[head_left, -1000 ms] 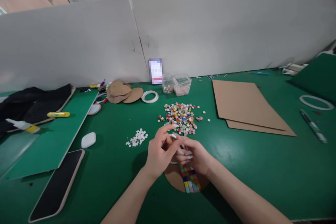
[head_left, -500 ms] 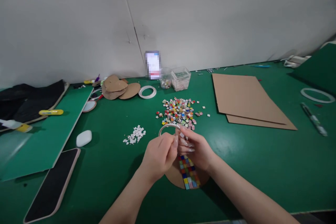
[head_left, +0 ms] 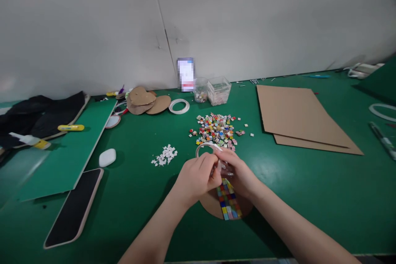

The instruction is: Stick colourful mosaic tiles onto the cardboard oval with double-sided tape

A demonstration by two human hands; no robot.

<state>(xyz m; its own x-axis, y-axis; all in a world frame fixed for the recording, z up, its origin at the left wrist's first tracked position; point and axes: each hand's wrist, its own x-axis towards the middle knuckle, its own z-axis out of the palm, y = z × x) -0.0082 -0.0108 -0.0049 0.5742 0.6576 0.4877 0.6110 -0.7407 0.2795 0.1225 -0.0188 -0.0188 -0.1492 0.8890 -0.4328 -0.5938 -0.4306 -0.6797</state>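
In the middle of the head view my two hands meet above a round cardboard disc. My right hand (head_left: 243, 173) is closed on a thin roll of white tape (head_left: 204, 144), whose ring shows above the fingers. My left hand (head_left: 198, 176) is pinched against the right fingertips; what lies in the pinch is too small and hidden to make out. On the cardboard disc (head_left: 209, 205) below runs a strip of coloured mosaic tiles (head_left: 229, 203), its upper end covered by the hands. A heap of loose mosaic tiles (head_left: 216, 128) lies just beyond.
White scraps (head_left: 165, 155) lie left of the hands. Farther left are a white case (head_left: 107, 157), a phone (head_left: 74, 208) and a green board (head_left: 77, 152). Cardboard sheets (head_left: 297, 111) lie right; plastic containers (head_left: 219, 90), a tape roll (head_left: 179, 106) and cardboard discs (head_left: 140, 99) stand behind.
My left hand has come closer to the right fingertips and now overlaps them. A small white piece seen by the right thumb is now covered. The view has shifted slightly.
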